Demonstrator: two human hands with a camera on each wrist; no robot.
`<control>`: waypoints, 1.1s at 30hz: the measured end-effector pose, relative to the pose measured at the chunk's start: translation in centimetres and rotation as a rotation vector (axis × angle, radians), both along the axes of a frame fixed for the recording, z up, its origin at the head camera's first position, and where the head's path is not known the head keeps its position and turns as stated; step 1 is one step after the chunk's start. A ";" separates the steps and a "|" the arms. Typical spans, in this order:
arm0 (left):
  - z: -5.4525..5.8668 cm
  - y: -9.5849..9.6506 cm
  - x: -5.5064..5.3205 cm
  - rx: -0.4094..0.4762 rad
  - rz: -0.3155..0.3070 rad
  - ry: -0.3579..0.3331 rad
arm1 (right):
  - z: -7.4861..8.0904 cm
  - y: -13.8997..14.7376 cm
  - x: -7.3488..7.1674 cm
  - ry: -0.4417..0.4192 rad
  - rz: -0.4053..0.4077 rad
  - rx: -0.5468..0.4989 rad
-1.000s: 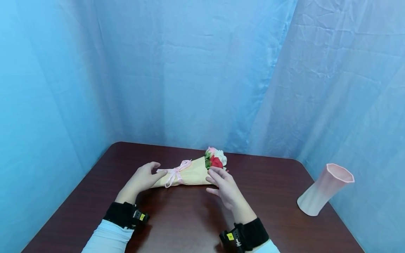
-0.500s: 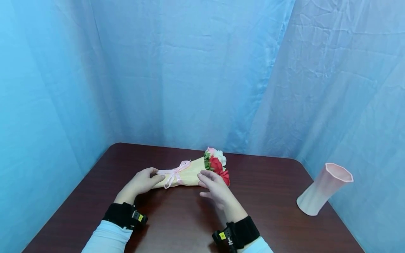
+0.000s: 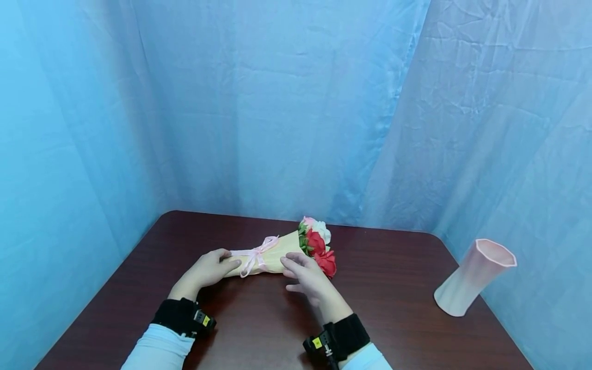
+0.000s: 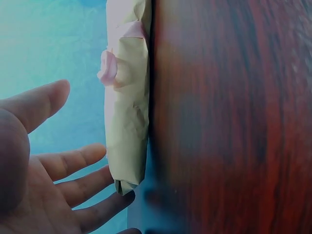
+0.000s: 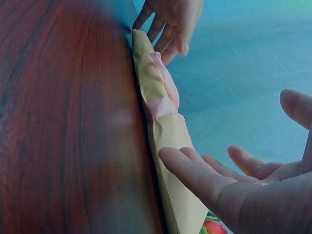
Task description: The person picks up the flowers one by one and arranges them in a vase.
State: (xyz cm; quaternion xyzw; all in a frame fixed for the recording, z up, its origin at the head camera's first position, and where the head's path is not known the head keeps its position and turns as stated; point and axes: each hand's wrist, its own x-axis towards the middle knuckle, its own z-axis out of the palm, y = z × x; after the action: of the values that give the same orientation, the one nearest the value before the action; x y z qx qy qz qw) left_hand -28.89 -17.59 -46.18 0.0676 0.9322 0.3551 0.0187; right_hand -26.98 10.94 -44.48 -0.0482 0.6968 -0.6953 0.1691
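Observation:
A bouquet [image 3: 277, 256] in cream wrapping paper lies on its side on the table, its red, pink and white flowers [image 3: 316, 241] toward the right. A pink ribbon bow [image 3: 256, 255] ties its middle. Around the narrow stem end, my left hand [image 3: 207, 267] has its fingers spread, thumb apart from the paper; in the left wrist view the fingertips [image 4: 95, 154] reach the far side of the wrapping [image 4: 127, 107]. My right hand [image 3: 311, 282] hovers at the near side of the flower end, fingers extended and not curled round the bouquet [image 5: 170, 161].
A pink and white vase [image 3: 476, 277] stands at the right side of the dark brown table [image 3: 393, 288]. Blue curtains [image 3: 296, 113] hang behind and on both sides of the table.
My right hand has moved left and slightly nearer, from the flowers to along the wrapping, uncovering more red flowers. The left hand has shifted slightly down. Bouquet and vase have stayed put.

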 end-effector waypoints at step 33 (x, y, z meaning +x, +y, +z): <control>0.4 0.4 -0.1 -0.038 -0.051 -0.038 | 0.1 2.2 0.1 0.000 -0.020 0.100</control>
State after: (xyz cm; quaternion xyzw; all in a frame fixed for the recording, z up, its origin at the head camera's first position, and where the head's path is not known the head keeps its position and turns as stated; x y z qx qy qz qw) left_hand -28.98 -17.19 -45.75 0.0840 0.9363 0.3378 0.0469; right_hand -26.90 13.15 -44.36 -0.0325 0.7313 -0.6612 0.1643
